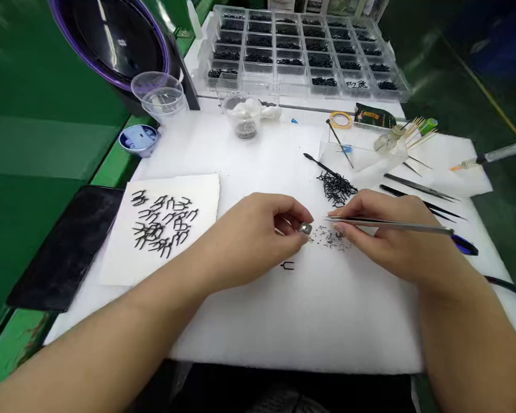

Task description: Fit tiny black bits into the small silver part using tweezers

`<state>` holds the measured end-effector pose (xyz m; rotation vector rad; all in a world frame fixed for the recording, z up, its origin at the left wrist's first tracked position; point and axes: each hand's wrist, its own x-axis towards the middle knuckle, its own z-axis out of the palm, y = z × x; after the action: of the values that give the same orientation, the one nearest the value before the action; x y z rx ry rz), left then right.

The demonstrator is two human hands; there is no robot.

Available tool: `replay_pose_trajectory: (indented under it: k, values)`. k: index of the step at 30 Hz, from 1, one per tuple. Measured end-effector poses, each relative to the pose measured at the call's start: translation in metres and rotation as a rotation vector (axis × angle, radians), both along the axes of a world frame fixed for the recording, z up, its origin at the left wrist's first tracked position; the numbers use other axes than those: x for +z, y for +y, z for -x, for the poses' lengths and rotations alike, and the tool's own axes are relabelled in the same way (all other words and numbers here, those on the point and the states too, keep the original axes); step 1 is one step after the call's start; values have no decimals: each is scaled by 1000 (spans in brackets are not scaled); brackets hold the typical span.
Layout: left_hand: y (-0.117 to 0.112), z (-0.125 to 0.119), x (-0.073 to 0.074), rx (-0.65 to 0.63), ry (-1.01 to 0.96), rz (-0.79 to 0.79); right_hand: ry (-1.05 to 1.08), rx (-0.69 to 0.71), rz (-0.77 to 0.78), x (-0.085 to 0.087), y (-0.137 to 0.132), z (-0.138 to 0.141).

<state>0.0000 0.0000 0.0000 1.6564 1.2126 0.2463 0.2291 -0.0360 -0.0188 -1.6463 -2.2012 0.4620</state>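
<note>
My left hand (258, 232) is curled over the white foam mat (284, 310), its fingertips pinching a small shiny metal piece (305, 229). My right hand (387, 232) grips long silver tweezers (382, 223) whose tips point left toward that piece. Between both hands lies a scatter of tiny dark specks (331, 238). A single black forked part (286, 265) rests just below my left hand. A pile of thin black hooks (336, 187) sits above my right hand.
Several black forked parts (163, 223) lie on a white sheet at left, beside a black tablet (69, 246). A clear compartment box (301, 51) stands at the back. Plastic cups (159, 94), a small jar (244, 117), tape (340, 119), spare tweezers (421, 186) surround the mat.
</note>
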Motion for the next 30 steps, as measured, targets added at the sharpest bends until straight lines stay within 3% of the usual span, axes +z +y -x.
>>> replay_pose_trajectory:
  k: [10,30]
  values:
    - [-2,3,-4,1,-40,-60,47,-5,-74,-1,0,-1]
    - [-2,3,-6,-9,-27,-98,78,-45,14,-3,1,1]
